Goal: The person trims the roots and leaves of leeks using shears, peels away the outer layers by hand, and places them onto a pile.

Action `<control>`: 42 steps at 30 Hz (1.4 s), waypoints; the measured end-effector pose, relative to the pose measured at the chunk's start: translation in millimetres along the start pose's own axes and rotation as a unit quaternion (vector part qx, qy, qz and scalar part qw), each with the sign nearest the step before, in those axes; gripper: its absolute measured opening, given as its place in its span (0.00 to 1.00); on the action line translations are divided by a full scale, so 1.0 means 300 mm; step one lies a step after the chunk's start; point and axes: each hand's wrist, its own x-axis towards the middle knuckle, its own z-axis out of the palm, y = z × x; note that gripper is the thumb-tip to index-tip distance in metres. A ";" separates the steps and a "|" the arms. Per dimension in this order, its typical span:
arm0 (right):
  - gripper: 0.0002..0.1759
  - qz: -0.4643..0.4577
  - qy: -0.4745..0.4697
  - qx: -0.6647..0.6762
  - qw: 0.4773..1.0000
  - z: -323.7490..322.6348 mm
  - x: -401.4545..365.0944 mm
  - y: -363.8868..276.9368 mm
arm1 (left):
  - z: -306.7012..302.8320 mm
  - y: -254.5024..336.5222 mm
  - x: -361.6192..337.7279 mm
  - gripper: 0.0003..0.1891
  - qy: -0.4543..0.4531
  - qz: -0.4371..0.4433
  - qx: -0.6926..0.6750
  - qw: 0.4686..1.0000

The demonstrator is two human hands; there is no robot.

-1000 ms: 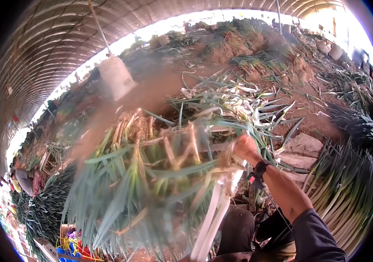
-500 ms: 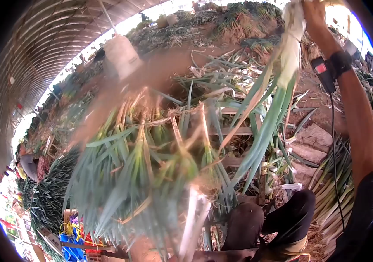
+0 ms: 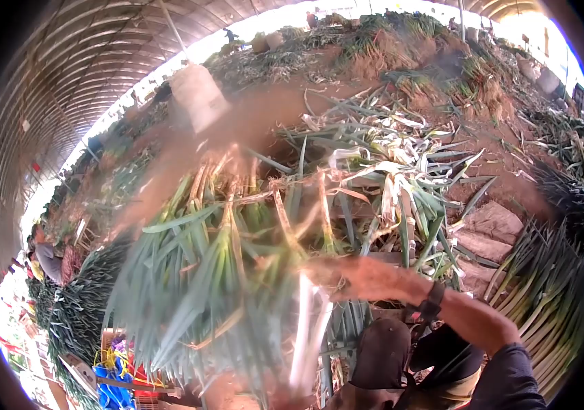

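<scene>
My right hand point(image 3: 350, 279) reaches in from the right, a dark band on its wrist. Its blurred fingertips are right at the upper ends of the white leek stalks point(image 3: 309, 328), which stand nearly upright before my knees. Low in the view, a smeared skin-toned patch that looks like my left hand point(image 3: 290, 398) shows at the stalks' lower ends, its fingers hidden. Left of the stalks spreads a large bunch of leeks point(image 3: 203, 273), roots up and green leaves hanging down. I cannot tell how my right fingers are closed.
Behind the stalks lies a heap of stripped leek leaves point(image 3: 401, 160). More leeks point(image 3: 541, 294) lie in a row at right, by broken blocks point(image 3: 490, 222). A crouching person point(image 3: 49, 260) is at far left. Blue plastic point(image 3: 111, 389) lies lower left. Brown smears blur part of the view.
My right hand has come down from the upper right to the white stalks. The long leek piece with trailing green leaves it held up there is no longer in it.
</scene>
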 end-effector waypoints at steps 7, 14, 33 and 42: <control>0.05 0.039 0.207 -0.488 0.847 -0.129 0.035 0.026 | -0.033 -0.092 0.026 0.36 -0.018 -0.008 0.040 0.999; 0.25 0.059 0.253 -0.698 0.667 -0.327 -0.100 -0.164 | 0.061 0.118 0.049 0.33 0.040 -0.012 0.098 0.994; 0.07 0.005 0.353 -0.636 0.686 -0.254 -0.141 -0.164 | 0.174 0.388 0.180 0.40 0.014 0.077 0.158 0.984; 0.35 -0.224 0.194 -0.694 0.656 0.013 -0.216 -0.315 | 0.243 0.688 0.373 0.21 0.110 0.092 0.286 0.947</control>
